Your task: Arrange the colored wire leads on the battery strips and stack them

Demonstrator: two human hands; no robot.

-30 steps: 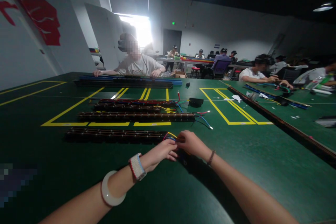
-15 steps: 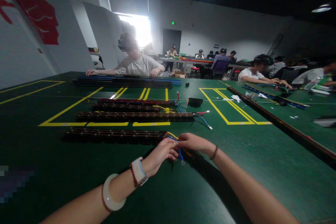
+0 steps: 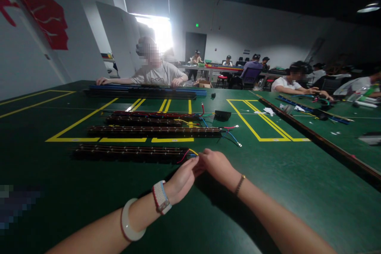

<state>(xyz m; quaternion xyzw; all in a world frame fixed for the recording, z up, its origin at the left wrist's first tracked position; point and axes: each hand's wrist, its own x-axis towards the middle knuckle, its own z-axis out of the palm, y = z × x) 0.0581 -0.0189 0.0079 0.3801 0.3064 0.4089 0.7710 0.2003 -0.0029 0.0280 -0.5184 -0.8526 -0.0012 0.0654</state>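
The nearest long black strip (image 3: 131, 152), with thin copper-coloured lines along its top, lies on the green table in front of me. Red, yellow and blue wires (image 3: 193, 152) come out of its right end and run in among my fingers. My left hand (image 3: 182, 177), with a watch and a pale bangle at the wrist, is closed on these wires. Meeting it from the right, my right hand (image 3: 216, 166) has curled fingers pinching the wires too. The wire ends are hidden under both hands.
Several similar black strips (image 3: 154, 131) lie parallel behind, one with red and blue leads (image 3: 233, 137) ending in lugs. A long dark bar (image 3: 309, 131) slants across the right. A person (image 3: 160, 72) sits opposite behind blue and black bars (image 3: 143, 92); others work farther off.
My hands have drawn closer together and my right hand has turned inward over the wires. The blue wire with its lug, which hung below my fingers, is now hidden.
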